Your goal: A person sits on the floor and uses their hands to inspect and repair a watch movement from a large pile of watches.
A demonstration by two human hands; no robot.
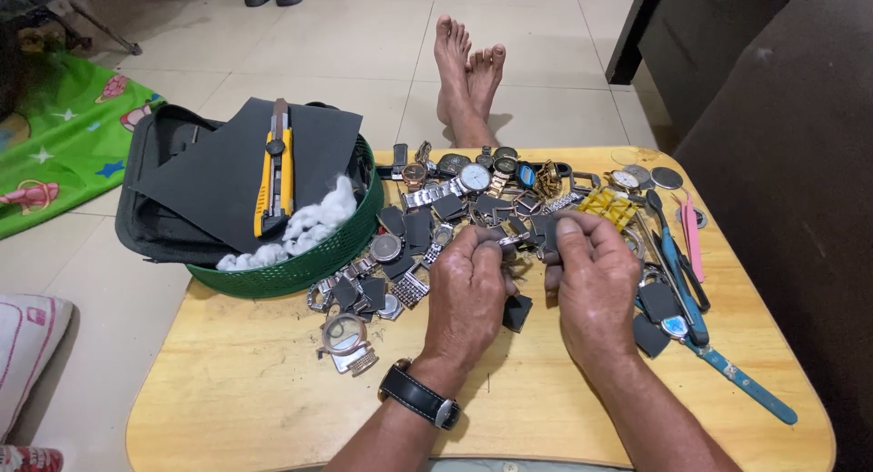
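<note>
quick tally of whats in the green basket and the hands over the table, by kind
Hands: 2, the left hand and the right hand, pinching small dark pieces between them
Green basket: 1
Black sheet across the basket: 1
Yellow utility knife on the sheet: 1
White cotton clump: 1
Total: 6

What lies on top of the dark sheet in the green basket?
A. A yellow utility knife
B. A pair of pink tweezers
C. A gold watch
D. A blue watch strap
A: a yellow utility knife lies lengthwise on the dark sheet over the green basket, beside white cotton; the pink tweezers and blue strap lie on the table.
</note>
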